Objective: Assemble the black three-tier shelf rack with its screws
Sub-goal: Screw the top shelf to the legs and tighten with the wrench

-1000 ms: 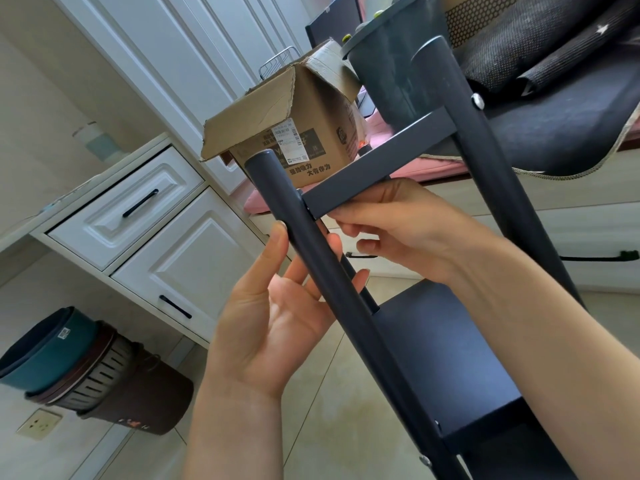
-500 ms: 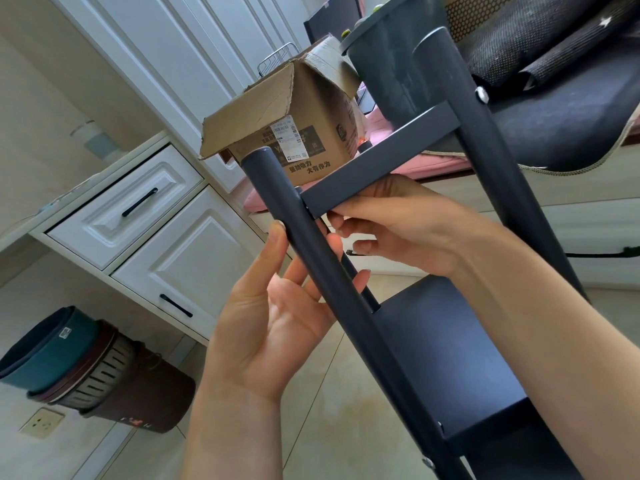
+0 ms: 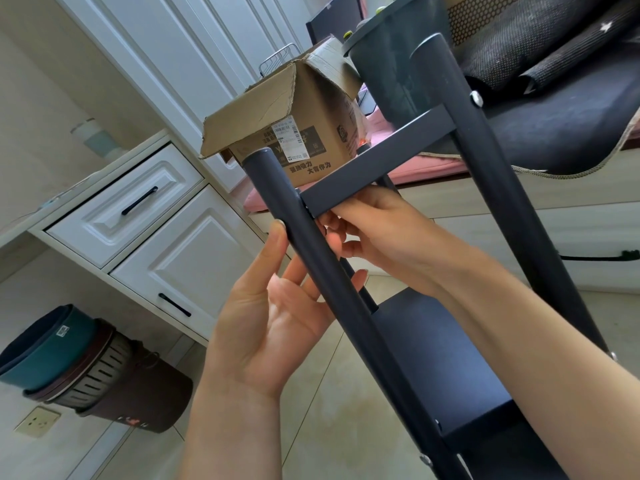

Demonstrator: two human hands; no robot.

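My left hand (image 3: pixel 277 327) is raised palm up, fingers straight and spread, thumb upright. My right hand (image 3: pixel 377 233) reaches across, fingers curled under, wrist bent.

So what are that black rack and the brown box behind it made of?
The rack's round post looks like metal tube with a matte dark powder coat: smooth, with a soft sheen and a silver screw in the far post. The flat crossbar looks the same, though painted wood can't be ruled out. The box is brown corrugated cardboard, with creased flaps and a printed label.
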